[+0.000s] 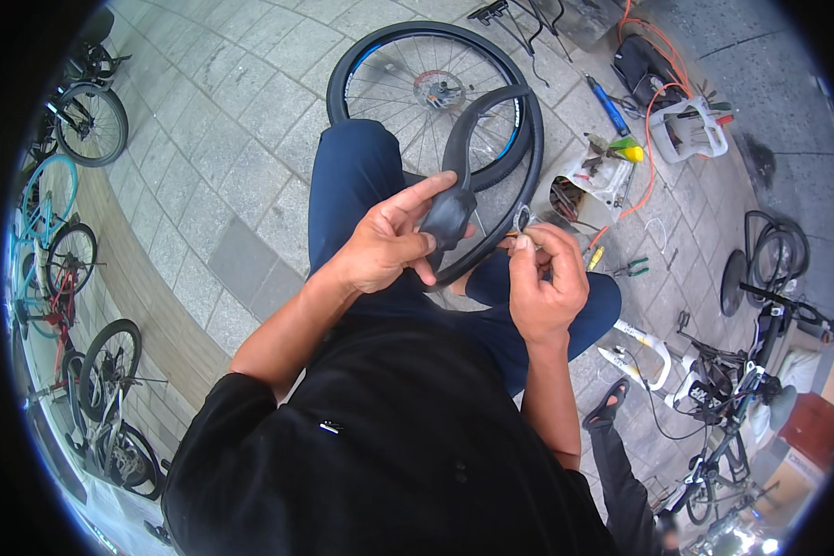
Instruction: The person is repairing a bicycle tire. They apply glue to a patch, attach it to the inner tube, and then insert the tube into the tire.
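A black inner tube (459, 148) loops in front of me, swollen along its left stretch and thinner along the right. My left hand (385, 241) holds the bulging part over my lap, thumb on top and the other fingers spread around it. Just right of the tube, my right hand (549, 283) pinches a small metal loop (523, 218) between thumb and fingers; its exact kind is too small to tell. Beyond my knees a bicycle wheel (343, 69) lies flat on the paving, its tyre black with blue rim markings, partly under the tube.
To the right lie a cut-open white container (612, 185) with tools, a blue hand pump (608, 107), an orange hose (656, 153) and green-handled pliers (632, 268). Another white container (704, 139) stands farther off. Parked bicycles (93, 120) line the left; a person's sandalled foot (606, 405) shows lower right.
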Tool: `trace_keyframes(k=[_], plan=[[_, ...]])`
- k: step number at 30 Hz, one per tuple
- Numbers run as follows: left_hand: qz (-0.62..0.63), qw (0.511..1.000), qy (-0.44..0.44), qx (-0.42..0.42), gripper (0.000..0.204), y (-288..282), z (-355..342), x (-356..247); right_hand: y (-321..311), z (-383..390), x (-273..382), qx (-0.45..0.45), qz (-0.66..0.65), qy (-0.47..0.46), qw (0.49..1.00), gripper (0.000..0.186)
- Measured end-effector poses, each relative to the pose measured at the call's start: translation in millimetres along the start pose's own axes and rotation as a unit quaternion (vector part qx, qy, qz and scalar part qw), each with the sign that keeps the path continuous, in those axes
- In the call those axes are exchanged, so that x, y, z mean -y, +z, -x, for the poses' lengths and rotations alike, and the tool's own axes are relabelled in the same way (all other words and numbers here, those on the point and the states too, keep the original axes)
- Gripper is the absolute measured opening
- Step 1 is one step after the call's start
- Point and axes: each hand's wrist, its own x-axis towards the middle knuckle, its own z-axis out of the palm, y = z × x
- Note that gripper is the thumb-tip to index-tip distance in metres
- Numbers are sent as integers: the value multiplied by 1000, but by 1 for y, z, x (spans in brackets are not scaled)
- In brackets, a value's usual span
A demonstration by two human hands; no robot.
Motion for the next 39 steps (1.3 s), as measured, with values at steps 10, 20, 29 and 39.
trace_keyframes(k=[10, 20, 29, 39], plan=[[1, 1000, -10, -8, 83, 2, -2, 0, 5, 5, 10, 8, -10, 40, 999, 15], [-3, 1000, -11, -11, 81, 1, -3, 4, 19, -5, 6, 107, 94, -143, 979, 20], [5, 1000, -19, -6, 82, 0, -4, 2, 14, -23, 2, 59, 91, -70, 992, 20], [3, 1000, -9, -3, 81, 0, -6, 3, 18, -25, 1, 129, 114, -187, 967, 18]])
